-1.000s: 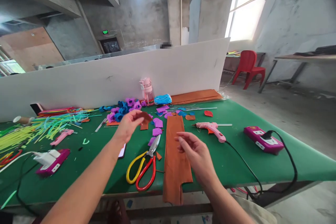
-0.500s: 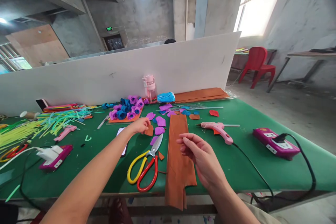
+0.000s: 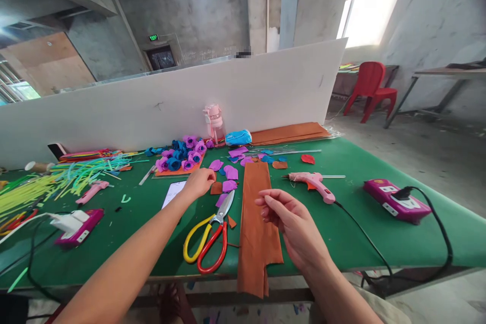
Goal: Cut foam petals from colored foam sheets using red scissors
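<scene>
My left hand (image 3: 201,182) is closed, its fingers curled together just above a small brown paper piece (image 3: 216,188) on the green table. What it pinches, if anything, is hidden. Over a long folded strip of brown crepe paper (image 3: 256,217), my right hand (image 3: 286,217) has thumb and forefinger pressed together; I cannot make out anything between them. The strip has a notch cut in its near end, which hangs over the table edge. Between my hands lie scissors (image 3: 212,235) with one yellow and one red handle, blades partly open. Purple paper petals (image 3: 230,172) lie beyond their tips.
A pink glue gun (image 3: 313,183) and a purple power strip (image 3: 397,201) with black cords are on the right. Purple and blue paper flowers (image 3: 184,154), a phone (image 3: 172,195) and green stems (image 3: 34,187) occupy the left. A pink bottle (image 3: 214,121) stands by the white partition (image 3: 152,111).
My left hand has lifted slightly off to the left of the small brown piece, which now lies flatter on the table. My right hand has kept almost the same pose.
</scene>
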### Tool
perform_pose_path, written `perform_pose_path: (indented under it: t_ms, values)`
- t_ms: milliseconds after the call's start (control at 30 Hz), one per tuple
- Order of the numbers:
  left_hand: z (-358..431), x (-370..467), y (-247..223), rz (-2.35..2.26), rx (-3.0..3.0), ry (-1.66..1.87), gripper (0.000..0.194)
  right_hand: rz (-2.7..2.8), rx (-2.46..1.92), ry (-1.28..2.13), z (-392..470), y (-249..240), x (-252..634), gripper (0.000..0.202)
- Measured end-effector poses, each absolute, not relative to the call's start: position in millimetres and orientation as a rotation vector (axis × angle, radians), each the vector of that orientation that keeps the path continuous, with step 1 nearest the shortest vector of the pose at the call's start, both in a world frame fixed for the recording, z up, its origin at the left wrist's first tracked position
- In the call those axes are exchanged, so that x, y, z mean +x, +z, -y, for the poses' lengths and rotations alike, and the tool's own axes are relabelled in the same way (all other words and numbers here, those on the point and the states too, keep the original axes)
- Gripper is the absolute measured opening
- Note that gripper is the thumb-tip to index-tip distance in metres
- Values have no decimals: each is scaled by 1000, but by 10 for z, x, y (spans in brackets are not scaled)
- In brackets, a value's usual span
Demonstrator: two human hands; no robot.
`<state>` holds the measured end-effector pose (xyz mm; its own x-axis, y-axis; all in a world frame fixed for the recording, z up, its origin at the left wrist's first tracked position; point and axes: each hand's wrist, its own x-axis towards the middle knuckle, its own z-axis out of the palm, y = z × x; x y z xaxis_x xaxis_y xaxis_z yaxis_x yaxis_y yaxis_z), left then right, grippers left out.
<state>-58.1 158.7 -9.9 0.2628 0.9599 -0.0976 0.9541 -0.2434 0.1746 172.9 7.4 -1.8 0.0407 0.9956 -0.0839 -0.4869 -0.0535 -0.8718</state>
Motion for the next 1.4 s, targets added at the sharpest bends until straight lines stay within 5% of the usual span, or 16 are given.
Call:
perform_pose_path:
  t_ms: [300, 733, 933, 1400]
  values:
    - [-1290, -312, -231, -1710, 2339, -245, 26, 766, -898, 1433, -55, -21, 1731, 24]
    - [-1582, -537, 90, -1967, 2147, 100, 28, 757, -884, 1430, -23, 26, 1751, 24]
    - [-1953, -172, -129, -1901, 2013, 220, 32, 762, -873, 1457, -62, -3, 1690, 26]
    - [-1819, -263, -141, -1851, 2141, -3, 29, 762, -872, 1413, -73, 29, 1798, 24]
